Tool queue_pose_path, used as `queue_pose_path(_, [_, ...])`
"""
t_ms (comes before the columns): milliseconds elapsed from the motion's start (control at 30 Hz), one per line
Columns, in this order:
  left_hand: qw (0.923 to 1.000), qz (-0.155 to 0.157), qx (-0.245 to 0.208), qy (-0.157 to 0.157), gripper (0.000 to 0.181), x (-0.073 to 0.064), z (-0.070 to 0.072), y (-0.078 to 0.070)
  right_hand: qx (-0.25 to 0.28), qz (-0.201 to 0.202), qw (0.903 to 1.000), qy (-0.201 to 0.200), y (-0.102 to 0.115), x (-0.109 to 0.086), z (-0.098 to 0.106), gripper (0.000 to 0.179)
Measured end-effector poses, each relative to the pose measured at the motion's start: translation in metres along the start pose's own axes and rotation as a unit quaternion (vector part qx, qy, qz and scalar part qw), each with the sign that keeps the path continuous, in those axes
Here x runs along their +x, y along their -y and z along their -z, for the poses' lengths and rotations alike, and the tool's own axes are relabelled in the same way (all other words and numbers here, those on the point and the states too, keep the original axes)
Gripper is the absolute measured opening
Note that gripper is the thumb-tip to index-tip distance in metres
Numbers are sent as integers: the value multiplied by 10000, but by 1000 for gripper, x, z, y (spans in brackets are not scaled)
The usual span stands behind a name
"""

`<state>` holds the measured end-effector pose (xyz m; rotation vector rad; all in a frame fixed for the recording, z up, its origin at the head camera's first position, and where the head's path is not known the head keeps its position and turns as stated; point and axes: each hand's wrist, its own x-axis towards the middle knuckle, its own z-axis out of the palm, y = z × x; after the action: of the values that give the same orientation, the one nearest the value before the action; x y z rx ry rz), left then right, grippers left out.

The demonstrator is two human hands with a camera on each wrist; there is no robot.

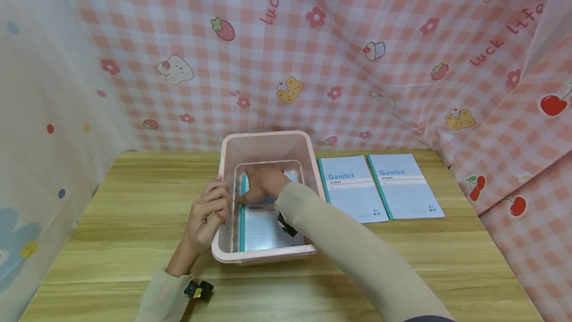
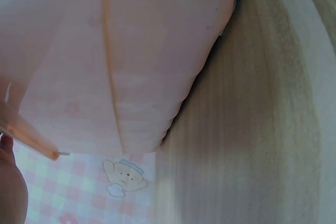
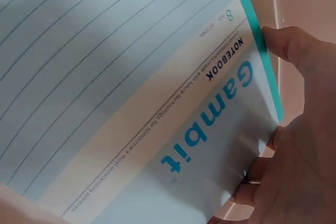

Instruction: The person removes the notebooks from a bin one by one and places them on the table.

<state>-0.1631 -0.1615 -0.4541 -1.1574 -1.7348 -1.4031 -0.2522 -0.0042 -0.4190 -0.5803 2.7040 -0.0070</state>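
Observation:
A pale pink plastic bin (image 1: 265,135) stands on the table, and my left hand (image 1: 208,215) grips its left rim, fingers curled over the edge. Down inside the bin my right hand (image 1: 264,183) holds a Gambit notebook (image 1: 263,232) with a teal spine. Up close in the right wrist view, the thumb (image 3: 286,43) lies at the spine while the other fingers curl at the notebook's top edge, their tips hidden beneath it. The left wrist view shows the bin's outer side wall (image 2: 152,51) and a bit of the left hand (image 2: 13,187).
Two more Gambit notebooks lie side by side right of the bin, the nearer one (image 1: 353,195) close to its wall and the other (image 1: 408,190) beyond. A pink checked curtain (image 1: 268,63) hangs behind the wooden table (image 1: 134,212).

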Motion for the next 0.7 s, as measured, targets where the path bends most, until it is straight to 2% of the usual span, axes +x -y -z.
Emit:
queue_pose_path(133, [10000,-11,-7,4,28,0,-1,0,-25,-182,9997,153,3,0,0,90])
queue_pose_path(433, [10000,14,19,-18,27,-1,1,0,-328,-285,9990,-69,4,1,2,104])
queue_pose_path(700, [10000,-28,35,-15,28,0,-1,0,-217,-139,9994,-220,0,4,3,103])
